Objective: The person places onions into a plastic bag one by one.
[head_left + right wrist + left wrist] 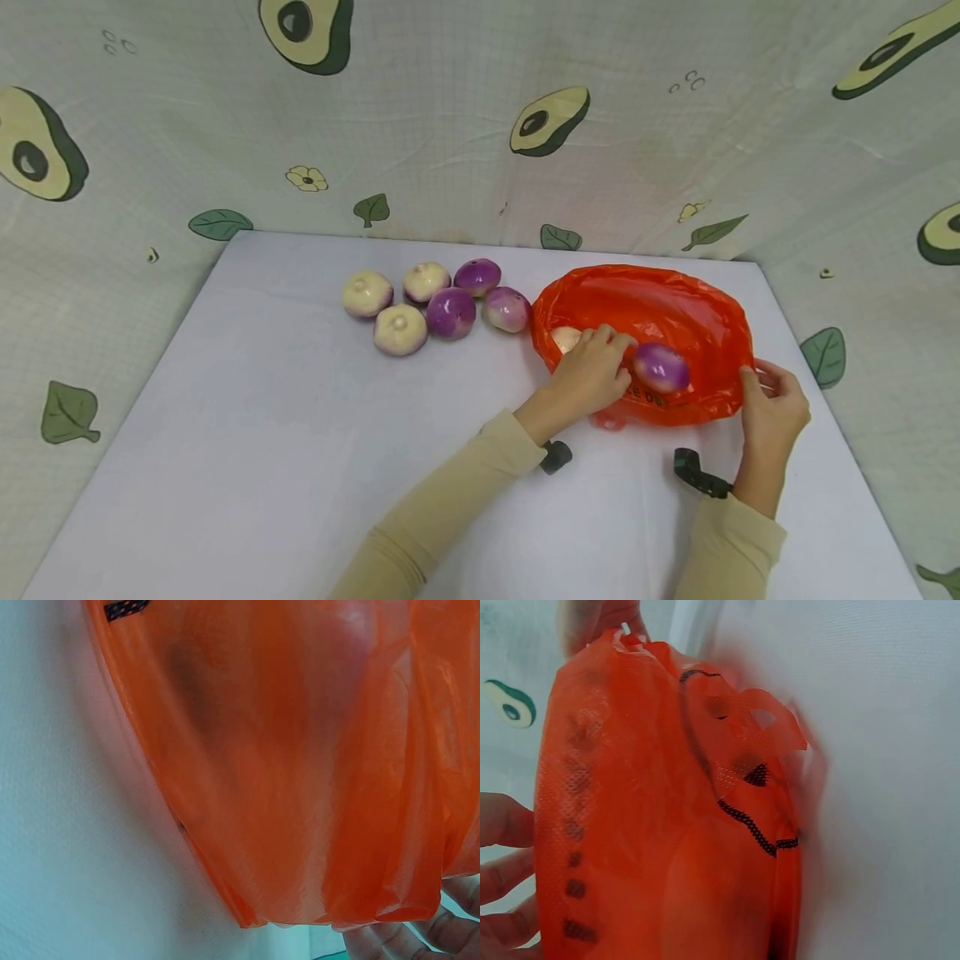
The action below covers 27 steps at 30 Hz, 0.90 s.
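Observation:
An orange plastic bag [645, 292] with dark print lies with its mouth open at the right of the table. Inside it rest a purple-and-white onion [662, 367] and a paler onion [566, 338], partly covered by my left hand [588, 375]. That hand reaches over the bag's near rim, its fingers bent; in the left wrist view, the fingers [506, 877] show spread beside the bag with nothing visible between them. At the bag's right edge, my right hand [772, 404] pinches the rim between thumb and fingers. Plastic fills most of the right wrist view.
Left of the bag, several purple-and-white onions [451, 313] sit grouped on the white table [262, 417]. The nearest one touches or almost touches the bag. Behind the table hangs a pale cloth [442, 108] printed with avocados and leaves.

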{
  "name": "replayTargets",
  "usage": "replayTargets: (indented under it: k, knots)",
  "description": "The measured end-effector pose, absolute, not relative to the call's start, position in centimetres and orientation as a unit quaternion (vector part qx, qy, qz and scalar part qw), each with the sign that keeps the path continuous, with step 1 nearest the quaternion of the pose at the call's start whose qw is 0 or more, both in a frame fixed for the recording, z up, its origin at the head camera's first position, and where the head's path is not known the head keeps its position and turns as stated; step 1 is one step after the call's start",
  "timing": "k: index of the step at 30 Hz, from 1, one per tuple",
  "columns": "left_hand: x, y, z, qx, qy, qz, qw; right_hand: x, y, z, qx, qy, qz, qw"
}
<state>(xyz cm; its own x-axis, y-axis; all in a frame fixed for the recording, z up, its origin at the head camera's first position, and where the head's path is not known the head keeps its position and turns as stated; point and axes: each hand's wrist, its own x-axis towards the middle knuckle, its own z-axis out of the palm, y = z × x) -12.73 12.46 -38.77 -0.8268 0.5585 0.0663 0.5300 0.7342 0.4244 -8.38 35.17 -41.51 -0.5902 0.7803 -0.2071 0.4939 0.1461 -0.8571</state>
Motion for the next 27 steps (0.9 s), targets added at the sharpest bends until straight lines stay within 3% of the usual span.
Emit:
replayTargets:
  k: [20,27]
  knots:
    - [-10.7,8.7,-35.5,0.302,0.889,0.342,0.034,-8.4,35.2,-41.6,-0.430,-0.744,0.491,0.140]
    - [-10.0,6.6,-34.9,0.294,0.879,0.376,0.002,-8.4,35.1,-41.7,-0.430,-0.746,0.490,0.135]
